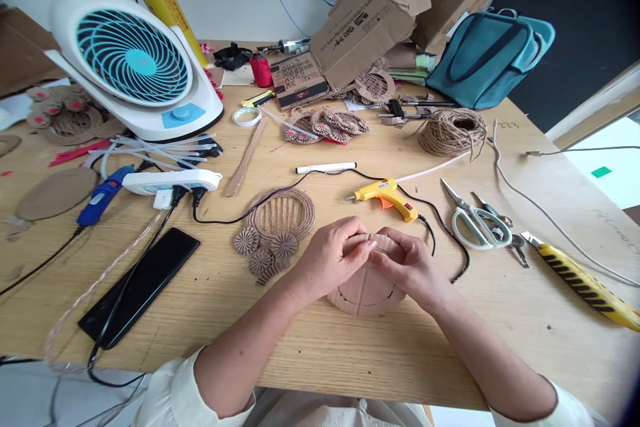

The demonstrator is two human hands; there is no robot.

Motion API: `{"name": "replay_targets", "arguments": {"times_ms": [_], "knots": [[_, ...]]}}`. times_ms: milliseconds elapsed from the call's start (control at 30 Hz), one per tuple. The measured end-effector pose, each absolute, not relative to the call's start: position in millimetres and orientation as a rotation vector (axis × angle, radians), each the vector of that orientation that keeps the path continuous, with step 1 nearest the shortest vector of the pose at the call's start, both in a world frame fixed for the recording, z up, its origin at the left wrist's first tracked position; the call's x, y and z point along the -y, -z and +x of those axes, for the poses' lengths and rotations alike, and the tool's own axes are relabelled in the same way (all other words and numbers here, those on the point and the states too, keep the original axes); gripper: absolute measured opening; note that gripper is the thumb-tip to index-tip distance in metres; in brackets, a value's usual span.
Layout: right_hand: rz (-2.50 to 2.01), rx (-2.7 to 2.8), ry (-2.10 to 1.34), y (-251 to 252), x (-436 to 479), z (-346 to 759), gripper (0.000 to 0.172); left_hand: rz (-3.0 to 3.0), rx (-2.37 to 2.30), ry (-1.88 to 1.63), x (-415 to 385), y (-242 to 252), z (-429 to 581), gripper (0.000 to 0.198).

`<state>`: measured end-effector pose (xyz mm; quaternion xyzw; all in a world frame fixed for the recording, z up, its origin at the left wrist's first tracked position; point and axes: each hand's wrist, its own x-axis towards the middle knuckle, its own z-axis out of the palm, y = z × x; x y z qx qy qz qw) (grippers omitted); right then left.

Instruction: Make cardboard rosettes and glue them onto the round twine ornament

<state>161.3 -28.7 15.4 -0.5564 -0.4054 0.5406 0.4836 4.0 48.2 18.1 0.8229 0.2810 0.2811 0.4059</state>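
Observation:
Both hands grip a round piece of brown cardboard (367, 290) with a curved cut line along its lower part. My left hand (340, 253) pinches the upper rim between thumb and fingers. Opposite it, my right hand (407, 260) has its thumb and fingers closed on the same rim. Just left of the hands lies a twine-wrapped ring (256, 219) with strands across its opening. Pleated cardboard rosettes (285, 245) sit below that ring. Beyond my right hand is a yellow hot glue gun (387, 197), a clear glue stick showing behind it.
Scissors (473, 227), keys (519, 248) and a yellow box cutter (585, 283) with its blade out lie to the right. A twine roll (453, 132) and a white marker (326, 167) are farther back. Left are a power strip (173, 180), black phone (140, 287) and fan (135, 63). Cords cross the table.

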Motion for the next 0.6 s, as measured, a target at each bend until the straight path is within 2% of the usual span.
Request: {"name": "replay_targets", "arguments": {"times_ms": [400, 600], "knots": [[-1.396, 0.871, -1.406, -14.3, 27.1, 162.9, 0.039, 2.299, -0.678, -0.884, -45.4, -4.8, 5.4, 0.016], [-1.394, 0.873, -1.322, -8.0, 27.6, 170.6, 0.040, 2.117, -0.753, -0.987, -44.7, -5.3, 8.0, 0.016]]}}
